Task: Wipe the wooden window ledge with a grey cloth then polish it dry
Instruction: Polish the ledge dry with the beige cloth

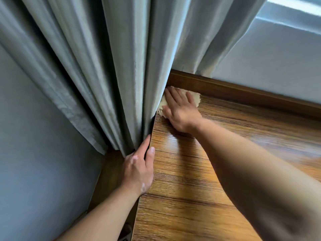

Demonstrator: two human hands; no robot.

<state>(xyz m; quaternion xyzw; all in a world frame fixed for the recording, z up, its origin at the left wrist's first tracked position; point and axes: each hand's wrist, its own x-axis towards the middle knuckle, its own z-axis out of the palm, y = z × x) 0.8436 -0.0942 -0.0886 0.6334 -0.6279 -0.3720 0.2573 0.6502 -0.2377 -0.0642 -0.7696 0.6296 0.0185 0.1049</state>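
The wooden window ledge (199, 180) fills the lower right, glossy with a dark grain. My right hand (180, 112) lies flat, fingers spread, pressing a pale beige-looking cloth (195, 98) onto the ledge's far left corner beside the curtain. Most of the cloth is hidden under the hand. My left hand (139, 169) rests on the ledge's left edge, thumb on top and fingers over the side, pushing against the curtain's lower folds; it holds nothing that I can make out.
A heavy grey-green curtain (104, 66) hangs over the ledge's left end. A raised wooden back strip (243, 92) borders the ledge under a white wall (269, 66). A grey wall (34, 153) stands at the left.
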